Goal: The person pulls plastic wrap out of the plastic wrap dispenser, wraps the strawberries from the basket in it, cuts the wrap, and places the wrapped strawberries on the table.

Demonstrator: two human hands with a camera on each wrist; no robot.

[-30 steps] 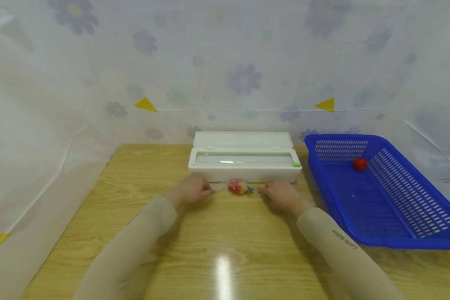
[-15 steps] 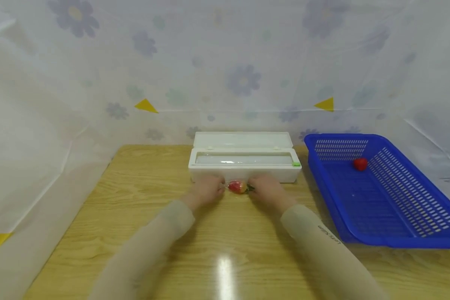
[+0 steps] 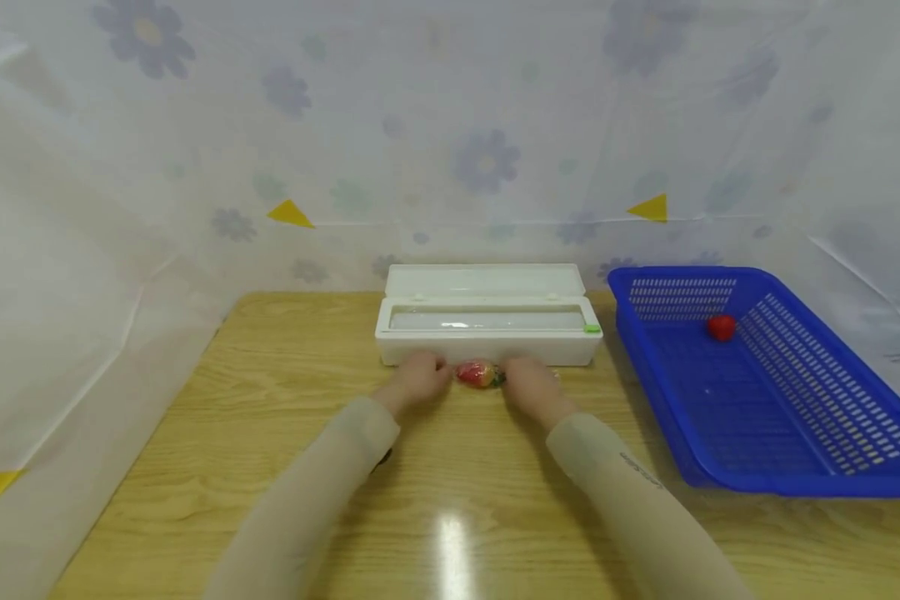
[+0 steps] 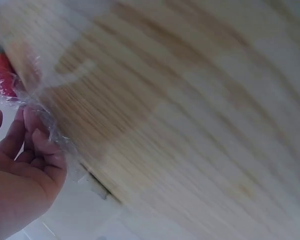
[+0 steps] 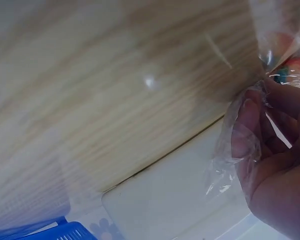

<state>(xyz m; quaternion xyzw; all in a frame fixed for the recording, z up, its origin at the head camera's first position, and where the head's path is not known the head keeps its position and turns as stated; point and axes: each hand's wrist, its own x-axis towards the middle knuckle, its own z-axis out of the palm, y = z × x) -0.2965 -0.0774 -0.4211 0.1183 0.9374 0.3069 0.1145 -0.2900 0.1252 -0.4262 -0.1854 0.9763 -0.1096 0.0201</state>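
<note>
A small red and yellow strawberry-like fruit (image 3: 477, 374) with green leaves lies wrapped in clear plastic wrap, just in front of a white box. At its left, my left hand (image 3: 422, 377) holds one end of the wrap, its fingers curled with the film (image 4: 51, 125) bunched along them. My right hand (image 3: 528, 385) pinches the opposite end beside the leaves; loose film (image 5: 229, 167) spreads past those fingers in the right wrist view. Behind both hands stands the white plastic wrap dispenser (image 3: 487, 348), lid up, a roll visible inside and a green piece (image 3: 592, 329) at its right corner.
To the right stands a blue perforated basket (image 3: 750, 400), with a red object (image 3: 721, 327) in its far part. The wooden table (image 3: 270, 467) extends to the front and left. A flowered sheet (image 3: 487, 100) hangs behind, bearing yellow triangles.
Both hands have moved inward from the outer ends of the wrap to close beside the fruit. The fruit has turned slightly; dispenser and basket stay put.
</note>
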